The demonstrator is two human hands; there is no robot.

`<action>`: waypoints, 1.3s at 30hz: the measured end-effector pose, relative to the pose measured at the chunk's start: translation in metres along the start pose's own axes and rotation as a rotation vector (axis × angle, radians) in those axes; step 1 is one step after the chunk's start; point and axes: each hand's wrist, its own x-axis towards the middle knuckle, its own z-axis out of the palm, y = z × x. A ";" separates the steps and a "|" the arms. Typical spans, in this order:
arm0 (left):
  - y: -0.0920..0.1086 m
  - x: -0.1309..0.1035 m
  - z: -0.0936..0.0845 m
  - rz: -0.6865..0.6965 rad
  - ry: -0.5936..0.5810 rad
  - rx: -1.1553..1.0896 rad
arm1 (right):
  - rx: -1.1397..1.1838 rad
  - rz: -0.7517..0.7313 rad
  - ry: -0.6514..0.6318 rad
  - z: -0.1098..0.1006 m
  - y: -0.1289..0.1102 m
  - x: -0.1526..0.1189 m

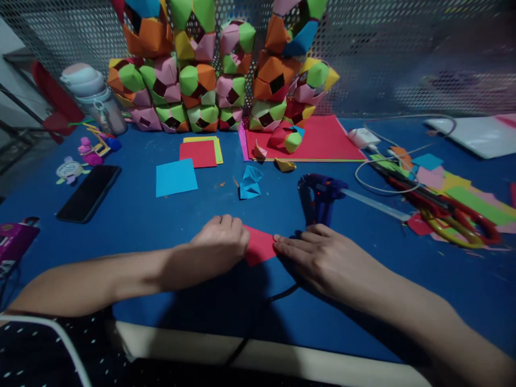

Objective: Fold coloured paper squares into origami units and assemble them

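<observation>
Red paper [261,248], right hand [318,255] at edge, near glue gun [323,188].

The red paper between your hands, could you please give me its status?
Left hand at left side of red paper; right hand touching its right corner. Red paper on blue tabletop. Blue glue gun close beyond right hand.

Red paper [261,247], blue tabletop [137,231]
</observation>
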 end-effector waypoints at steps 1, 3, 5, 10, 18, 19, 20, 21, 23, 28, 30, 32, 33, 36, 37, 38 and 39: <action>-0.002 0.000 0.000 0.009 0.000 -0.003 | -0.012 0.008 -0.008 -0.003 0.001 -0.003; -0.005 0.002 -0.002 0.025 0.004 -0.008 | -0.025 0.031 -0.034 -0.008 0.003 -0.008; -0.007 0.003 -0.005 0.036 0.007 -0.020 | -0.028 0.049 -0.055 -0.012 0.003 -0.010; -0.008 0.006 -0.011 0.061 -0.038 -0.078 | -0.077 0.096 -0.008 -0.005 -0.004 0.004; -0.008 0.007 -0.001 0.025 -0.026 -0.031 | -0.234 0.123 0.017 0.015 -0.008 0.019; -0.009 0.006 -0.001 0.032 -0.038 -0.014 | -0.239 0.120 0.019 0.013 -0.007 0.016; -0.010 0.005 -0.001 0.040 -0.053 -0.001 | -0.244 0.115 0.023 0.011 -0.007 0.012; -0.011 0.005 -0.001 0.046 -0.068 0.008 | -0.248 0.107 0.025 0.010 -0.006 0.009; -0.013 0.004 -0.002 0.051 -0.091 0.013 | -0.253 0.095 0.028 0.007 -0.006 0.005; -0.018 0.005 -0.007 0.063 -0.135 0.000 | -0.221 0.098 0.059 0.006 -0.007 0.004; -0.020 0.005 -0.010 0.063 -0.167 -0.019 | -0.228 0.105 0.059 0.006 -0.008 0.003; -0.022 0.005 -0.014 0.054 -0.195 -0.045 | -0.245 0.110 0.059 0.005 -0.009 0.003; -0.024 0.005 -0.016 0.050 -0.206 -0.063 | -0.247 0.113 0.064 0.005 -0.009 0.003; -0.031 0.007 -0.022 0.031 -0.260 -0.127 | -0.203 0.132 0.078 0.004 -0.009 0.005; -0.034 0.009 -0.025 0.018 -0.287 -0.149 | -0.182 0.139 0.086 0.004 -0.009 0.006; -0.037 0.011 -0.027 0.002 -0.314 -0.170 | -0.165 0.145 0.098 0.004 -0.008 0.007; -0.040 0.012 -0.028 -0.010 -0.340 -0.190 | -0.152 0.149 0.112 0.005 -0.007 0.009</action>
